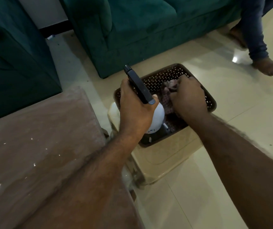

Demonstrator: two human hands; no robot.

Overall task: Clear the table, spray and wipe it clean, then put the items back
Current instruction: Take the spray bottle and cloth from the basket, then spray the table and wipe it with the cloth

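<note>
A brown perforated basket (162,75) sits on a beige plastic stool (163,161) beside the table (38,146). My left hand (134,111) is shut on a dark phone (139,86), held edge-up over the basket's left side. Under that hand a white rounded object (157,118) lies in the basket. My right hand (188,98) is inside the basket, fingers closed on a crumpled patterned cloth (166,100). The table is a brown, dusty-looking top with pale specks at lower left; my left forearm crosses its corner.
A green sofa (132,30) stands behind the basket and a green armchair (13,55) to the left. Another person's leg and bare foot (271,66) rest on the glossy tiled floor (231,96) at upper right.
</note>
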